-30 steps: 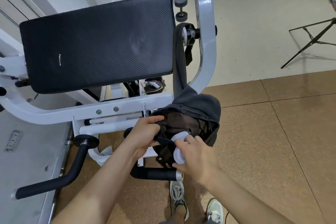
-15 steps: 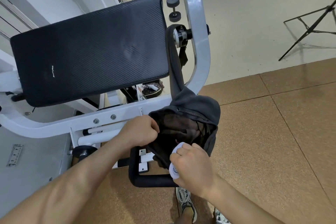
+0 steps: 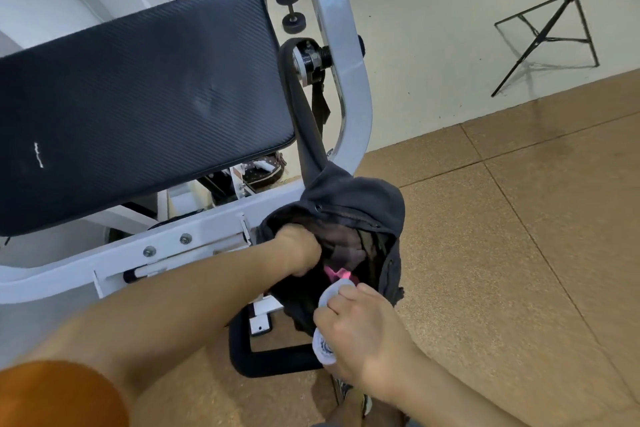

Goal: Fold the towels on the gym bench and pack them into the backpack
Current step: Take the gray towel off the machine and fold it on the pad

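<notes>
Fingers of the right hand point(image 3: 360, 340) curl around a rolled white towel point(image 3: 323, 352); left hand point(image 3: 299, 250) grips the dark backpack point(image 3: 363, 198) rim.

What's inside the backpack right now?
Inside the backpack, dark mesh lining and something pink show. The left hand grips the opening; the right hand holds a rolled white towel at it. Deeper contents are hidden.

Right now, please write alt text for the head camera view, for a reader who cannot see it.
A person's left hand grips the rim of a dark backpack that hangs by its strap from a white gym machine frame, while the right hand holds a rolled white towel at the opening. A black padded bench is behind.
</notes>
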`<state>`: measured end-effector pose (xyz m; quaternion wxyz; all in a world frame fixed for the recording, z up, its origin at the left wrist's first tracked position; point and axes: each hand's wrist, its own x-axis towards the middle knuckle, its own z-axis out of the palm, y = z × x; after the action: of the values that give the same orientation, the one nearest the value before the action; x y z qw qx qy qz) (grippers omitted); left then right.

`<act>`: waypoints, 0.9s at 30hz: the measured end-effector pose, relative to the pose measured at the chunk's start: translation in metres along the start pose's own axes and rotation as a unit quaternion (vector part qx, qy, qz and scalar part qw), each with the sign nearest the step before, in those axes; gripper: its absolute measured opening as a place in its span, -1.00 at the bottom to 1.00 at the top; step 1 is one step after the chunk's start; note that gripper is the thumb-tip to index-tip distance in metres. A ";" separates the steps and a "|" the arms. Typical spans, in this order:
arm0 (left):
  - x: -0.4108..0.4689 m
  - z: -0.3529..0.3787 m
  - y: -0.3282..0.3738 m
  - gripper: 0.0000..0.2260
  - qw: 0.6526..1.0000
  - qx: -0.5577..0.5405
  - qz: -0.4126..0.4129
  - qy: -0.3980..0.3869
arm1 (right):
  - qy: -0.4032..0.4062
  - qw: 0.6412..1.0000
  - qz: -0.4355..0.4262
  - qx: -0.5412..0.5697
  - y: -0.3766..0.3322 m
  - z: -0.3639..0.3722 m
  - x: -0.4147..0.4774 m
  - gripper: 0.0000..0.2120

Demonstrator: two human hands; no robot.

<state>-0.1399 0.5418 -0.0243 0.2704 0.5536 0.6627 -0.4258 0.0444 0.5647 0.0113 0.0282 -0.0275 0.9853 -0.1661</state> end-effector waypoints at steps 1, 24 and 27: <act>0.002 -0.004 -0.004 -0.72 0.997 -0.054 -0.028 0.044 | 0.003 1.000 0.011 0.009 0.000 0.000 -0.003 -0.68; -0.114 0.062 0.004 -0.83 0.878 -0.099 0.165 0.439 | -0.122 0.917 0.226 0.304 0.079 -0.070 0.058 -0.47; -0.114 0.058 -0.001 -0.83 0.870 -0.102 0.155 0.457 | -0.295 0.926 0.153 0.181 0.065 -0.053 0.079 -0.36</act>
<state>-0.1200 0.4346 0.0421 0.0549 0.7511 0.6579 -0.0080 -0.0411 0.6386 0.0366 0.3470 0.0819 0.8777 -0.3201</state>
